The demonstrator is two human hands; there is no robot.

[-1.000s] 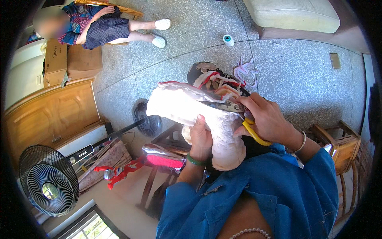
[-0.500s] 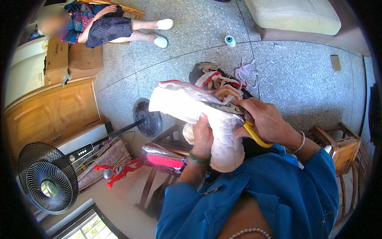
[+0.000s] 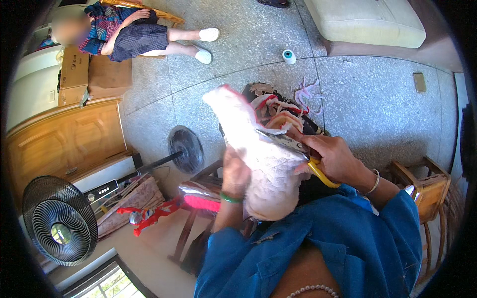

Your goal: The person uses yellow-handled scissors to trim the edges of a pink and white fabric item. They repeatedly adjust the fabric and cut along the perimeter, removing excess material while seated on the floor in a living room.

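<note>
A thick white fluffy cloth piece (image 3: 266,171) with a red edge is held up over my lap, its pale surface partly overexposed. My left hand (image 3: 235,174), smeared by motion, grips its left side, with most of the fingers hidden behind it. My right hand (image 3: 332,158) is closed round the yellow handles of the scissors (image 3: 318,174). The scissor blades point left and lie against the cloth near its red-edged strip. Red and white cloth trimmings (image 3: 283,111) rest on the dark patterned fabric over my lap.
A thread spool (image 3: 288,56) and pinkish cloth scraps (image 3: 309,94) lie on the speckled floor. To the left stand a black fan (image 3: 60,221) and a round stand base (image 3: 186,149). A wooden chair (image 3: 428,191) is close on my right. Another person (image 3: 141,39) sits at the far left.
My left hand has shifted left and down along the cloth. The cloth's far left end has swung upward, away from me. The scissors have moved slightly down and right in my right hand.
</note>
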